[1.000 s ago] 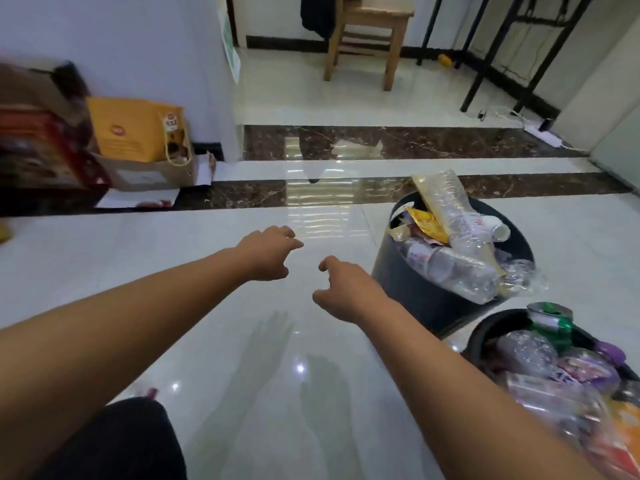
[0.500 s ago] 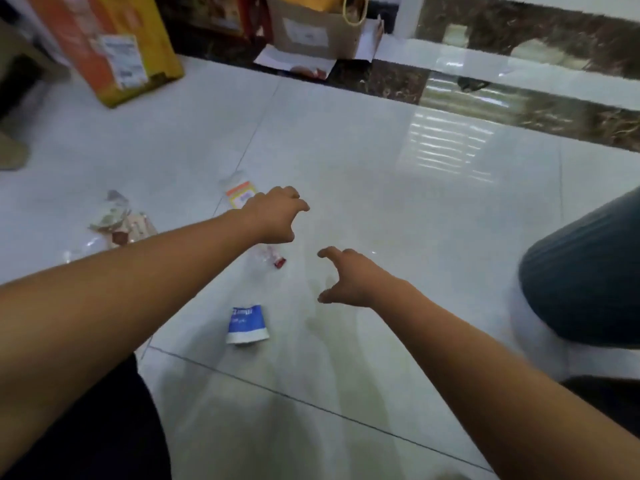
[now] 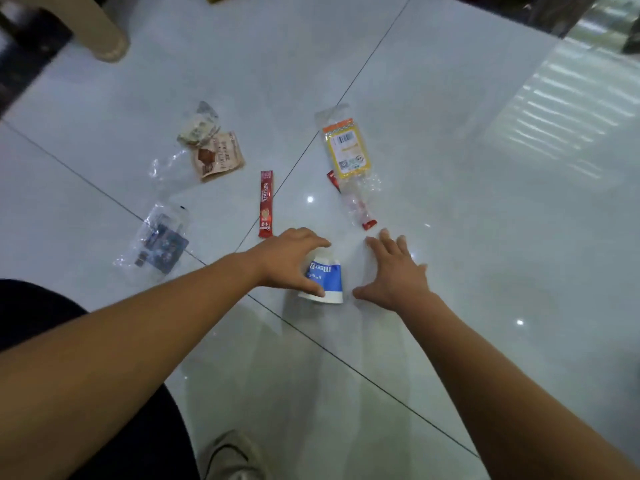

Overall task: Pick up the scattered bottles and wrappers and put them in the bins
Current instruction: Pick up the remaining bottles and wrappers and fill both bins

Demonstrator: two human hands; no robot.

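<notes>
Since half a second ago both hands have dropped to the floor [image 3: 467, 168] — my left hand [image 3: 294, 261] curls round the blue paper cup [image 3: 327, 280], my right hand [image 3: 394, 271] spread wide beside it. Beyond the cup, the red coffee stick [image 3: 265, 202] and yellow wrapper [image 3: 347, 150] lie unpicked — plenty left, I judge.

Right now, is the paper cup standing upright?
No. The paper cup has its wide rim nearest the camera and narrow end away; lying or inverted, cannot tell.
</notes>
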